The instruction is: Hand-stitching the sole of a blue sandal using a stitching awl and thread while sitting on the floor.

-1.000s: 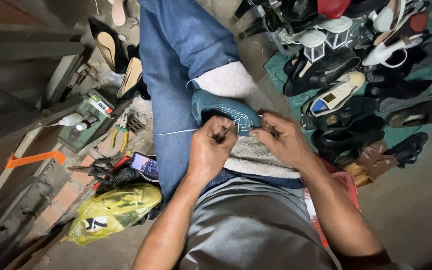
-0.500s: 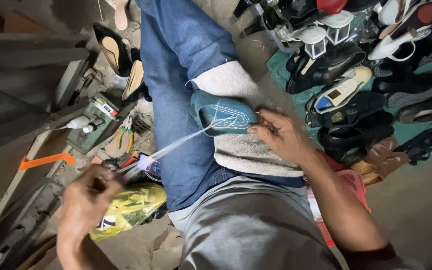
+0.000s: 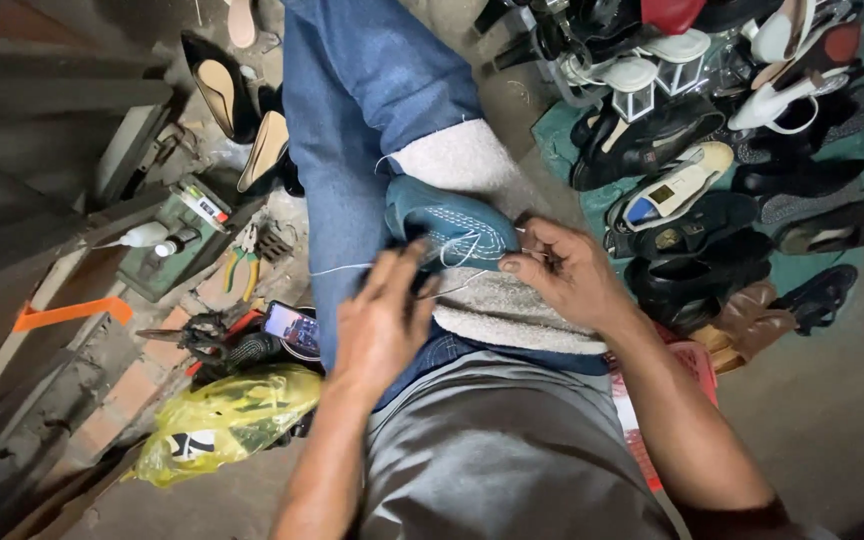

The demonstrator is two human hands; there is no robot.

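Observation:
A teal-blue shoe [image 3: 447, 225] with white stitching lies on a grey fleecy cloth [image 3: 512, 305] across my lap. My right hand [image 3: 567, 270] holds the shoe's near edge, fingers pinched on it. My left hand [image 3: 384, 322] is back at the shoe, motion-blurred, fingers close to its left side. A thin white thread [image 3: 342, 268] runs from the shoe out to the left past that hand. I cannot see a needle.
Several shoes and sandals [image 3: 712, 190] are piled on a green mat at the right. At the left lie black heels [image 3: 217, 95], pliers [image 3: 242, 265], a phone [image 3: 292, 328], a yellow plastic bag [image 3: 222, 420], a green box [image 3: 177, 240] and an orange strip [image 3: 72, 312].
My left hand pulled the thread far out to the lower left, then came back to the shoe. The right hand kept hold of the shoe throughout.

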